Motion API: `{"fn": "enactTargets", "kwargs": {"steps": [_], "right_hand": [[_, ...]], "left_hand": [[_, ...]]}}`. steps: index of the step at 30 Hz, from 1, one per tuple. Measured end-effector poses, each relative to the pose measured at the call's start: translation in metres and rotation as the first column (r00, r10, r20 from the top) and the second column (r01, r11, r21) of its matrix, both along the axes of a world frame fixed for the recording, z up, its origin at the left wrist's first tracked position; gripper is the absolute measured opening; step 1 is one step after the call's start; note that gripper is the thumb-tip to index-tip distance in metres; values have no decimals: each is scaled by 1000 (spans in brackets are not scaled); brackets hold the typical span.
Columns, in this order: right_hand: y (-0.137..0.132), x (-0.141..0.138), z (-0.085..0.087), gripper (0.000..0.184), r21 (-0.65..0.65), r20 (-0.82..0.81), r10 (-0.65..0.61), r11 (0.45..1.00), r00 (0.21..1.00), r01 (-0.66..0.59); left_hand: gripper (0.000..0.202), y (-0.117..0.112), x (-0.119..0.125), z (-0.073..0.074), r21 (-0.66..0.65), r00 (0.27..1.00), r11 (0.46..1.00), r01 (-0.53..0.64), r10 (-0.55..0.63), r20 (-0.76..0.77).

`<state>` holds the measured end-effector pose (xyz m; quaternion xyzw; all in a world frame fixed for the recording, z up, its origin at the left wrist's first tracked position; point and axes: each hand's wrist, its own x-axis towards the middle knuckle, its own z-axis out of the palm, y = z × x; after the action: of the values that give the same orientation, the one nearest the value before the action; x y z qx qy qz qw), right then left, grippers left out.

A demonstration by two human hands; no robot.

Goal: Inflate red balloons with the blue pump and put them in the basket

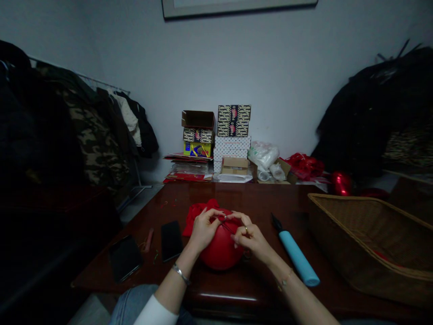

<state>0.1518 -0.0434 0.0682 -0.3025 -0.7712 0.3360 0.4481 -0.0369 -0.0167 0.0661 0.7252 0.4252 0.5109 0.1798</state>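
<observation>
A red inflated balloon (220, 250) rests on the dark wooden table (237, 194) right in front of me. My left hand (203, 229) pinches the balloon's neck at the top, fingers closed. My right hand (248, 237), a ring on one finger, is also closed on the neck, the two hands touching there. Behind the balloon lies a heap of red flat material (196, 213). A light blue hand pump with a black nozzle (295, 253) lies to the right of my right hand.
Two dark phones (171, 240) (124, 257) and a small pink object (149, 239) lie at left. A big wicker basket (365, 234) fills the right side. Stacked boxes (233, 135), bags and a red balloon (341, 183) sit beyond the table; coats hang on both sides.
</observation>
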Motion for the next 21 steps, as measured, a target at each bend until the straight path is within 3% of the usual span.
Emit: {"fn": "enactTargets", "kwargs": {"steps": [3,5,9,12,15,21], "right_hand": [[-1,-7,-7,22,2,-91,-58,998,994,59],[0,-15,-11,29,42,-149,-169,983,974,177],[6,-35,-14,29,188,-237,-475,833,848,520],[16,-44,-18,31,159,-281,-573,763,770,627],[25,-47,-24,35,85,-270,-599,765,754,638],[31,-46,-33,44,58,-174,-520,842,836,536]], "left_hand": [[10,-1,4,-3,37,999,998,-53,53,3],[10,-3,6,-4,45,998,997,-63,63,6],[9,-7,7,-2,47,998,997,-66,65,14],[8,-10,10,-1,59,997,996,-73,74,-1],[6,-11,12,-2,32,998,998,-54,53,18],[11,-1,4,-4,-100,958,991,90,-59,280]]}}
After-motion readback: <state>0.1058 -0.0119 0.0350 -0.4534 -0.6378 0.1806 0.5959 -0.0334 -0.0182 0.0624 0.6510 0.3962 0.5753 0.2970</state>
